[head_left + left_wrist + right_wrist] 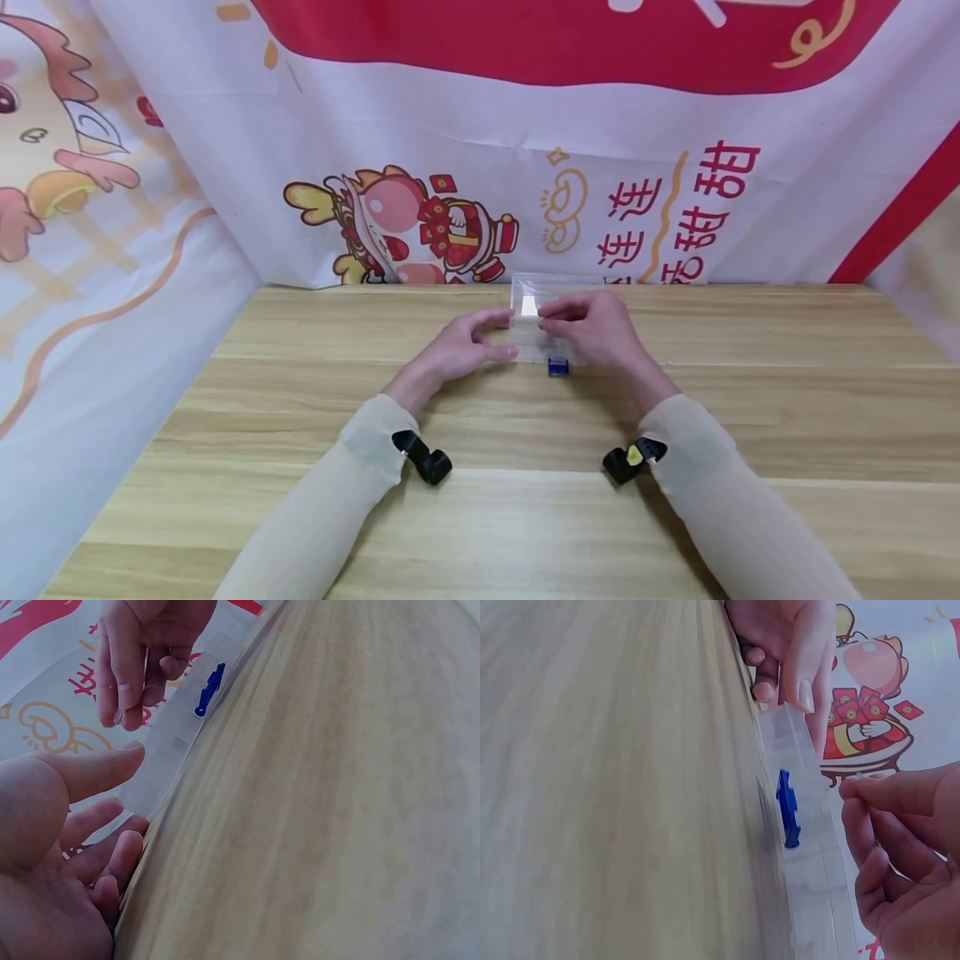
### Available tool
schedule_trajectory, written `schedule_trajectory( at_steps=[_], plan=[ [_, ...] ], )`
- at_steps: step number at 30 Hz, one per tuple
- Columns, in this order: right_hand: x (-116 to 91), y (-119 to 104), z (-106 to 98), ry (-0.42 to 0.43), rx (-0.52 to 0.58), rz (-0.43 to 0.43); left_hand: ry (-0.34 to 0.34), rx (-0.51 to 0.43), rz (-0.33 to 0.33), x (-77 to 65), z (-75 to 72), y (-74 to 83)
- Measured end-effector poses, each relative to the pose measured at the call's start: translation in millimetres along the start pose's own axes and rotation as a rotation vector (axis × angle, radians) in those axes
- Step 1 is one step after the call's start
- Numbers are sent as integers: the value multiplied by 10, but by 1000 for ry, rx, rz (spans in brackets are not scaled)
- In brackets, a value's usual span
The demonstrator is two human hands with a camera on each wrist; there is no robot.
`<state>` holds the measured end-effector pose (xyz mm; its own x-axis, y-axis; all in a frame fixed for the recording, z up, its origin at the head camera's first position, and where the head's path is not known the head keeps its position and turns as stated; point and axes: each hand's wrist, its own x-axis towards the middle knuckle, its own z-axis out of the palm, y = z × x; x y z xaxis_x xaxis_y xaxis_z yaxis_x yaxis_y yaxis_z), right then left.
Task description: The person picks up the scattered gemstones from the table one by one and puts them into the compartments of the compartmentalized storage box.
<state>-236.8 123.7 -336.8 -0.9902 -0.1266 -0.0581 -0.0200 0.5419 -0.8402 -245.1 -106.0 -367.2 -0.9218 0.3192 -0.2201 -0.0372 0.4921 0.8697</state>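
A low clear plastic box [527,350] with a blue latch [558,367] on its front side lies at the back of the table. My left hand [465,343] is at the box's left end, thumb stretched near the front corner and fingers by the far side, loosely bent. Above the box, my right hand [596,329] pinches a tiny clear piece [862,776] between thumb and forefinger; I cannot tell what it is. The other right fingers curl in below. A bright white patch shows over the box near the right fingertips.
The wooden table [525,533] reaches from the front to a white cloth backdrop [487,108] with red and cartoon prints, right behind the box. Another printed cloth [180,333] hangs along the left side. Each sleeve cuff carries a black wrist camera [433,467].
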Motion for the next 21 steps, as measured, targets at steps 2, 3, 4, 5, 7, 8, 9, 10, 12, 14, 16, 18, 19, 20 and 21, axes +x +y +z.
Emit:
schedule_trajectory(
  at_steps=[2,3,4,5,7,8,9,10,12,14,16,18,19,20,21],
  plan=[
    [23,-14,33,-4,4,10,-1,1,1,4,-1,-3],
    [33,-20,50,-8,1,16,0,1,1,5,-2,-4],
    [42,-25,67,-9,-6,22,0,1,2,4,-3,-7],
    [50,-31,84,-11,-10,29,-1,0,2,3,-4,-9],
    [62,-41,116,-12,-19,41,-2,-3,3,-2,-5,-9],
    [68,-47,126,-13,-27,39,-2,-3,3,-3,-5,-9],
    [70,-51,136,-13,-33,43,-3,-4,3,-4,-4,-8],
    [74,-55,143,-11,-40,44,-3,-5,3,-7,-3,-4],
    [78,-63,151,-7,-53,46,-6,-6,4,-8,-1,3],
    [85,-67,165,-6,-74,45,-8,-10,6,-12,0,3],
    [90,-71,179,-2,-94,48,-11,-13,6,-15,1,4],
    [94,-79,191,2,-109,52,-12,-15,4,-17,1,3],
    [97,-83,196,2,-116,52,-10,-15,3,-16,0,2],
    [100,-88,200,4,-120,53,-9,-15,2,-15,-1,1],
    [101,-93,203,4,-125,51,-7,-16,0,-14,-2,-1]
  ],
)
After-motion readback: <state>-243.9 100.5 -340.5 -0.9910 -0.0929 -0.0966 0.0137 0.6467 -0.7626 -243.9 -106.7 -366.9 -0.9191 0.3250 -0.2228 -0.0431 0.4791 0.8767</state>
